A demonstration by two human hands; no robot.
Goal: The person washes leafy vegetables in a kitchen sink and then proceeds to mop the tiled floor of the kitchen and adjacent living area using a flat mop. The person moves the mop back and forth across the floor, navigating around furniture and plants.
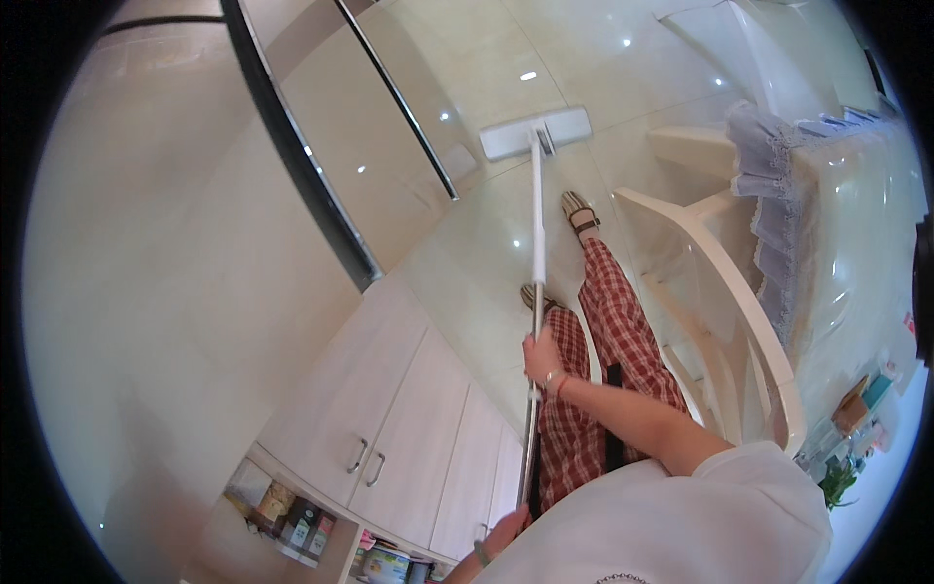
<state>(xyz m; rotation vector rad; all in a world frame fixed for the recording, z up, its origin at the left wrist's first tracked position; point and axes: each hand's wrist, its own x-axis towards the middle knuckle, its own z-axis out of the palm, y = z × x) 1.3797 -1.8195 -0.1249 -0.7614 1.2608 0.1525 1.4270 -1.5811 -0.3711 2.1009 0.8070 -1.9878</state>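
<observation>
A flat mop (538,224) with a white and silver pole slants across the view. Its wide white head (501,140) lies on the glossy tiled floor, ahead of my feet. Partway down the pole, my right hand (542,358) is closed around the metal section. Lower and nearer my body, my left hand (508,529) is closed at the pole's end, its fingers partly hidden. My striped shoes (578,208) stand just behind the mop head, one in front of the other.
A pale wooden chair (715,248) stands close on my right, beside a table with a lace-edged, plastic-covered cloth (827,214). Light cabinets (389,428) with metal handles and open shelves (292,521) line the left. Dark-framed sliding panels (311,185) stand ahead of the cabinets.
</observation>
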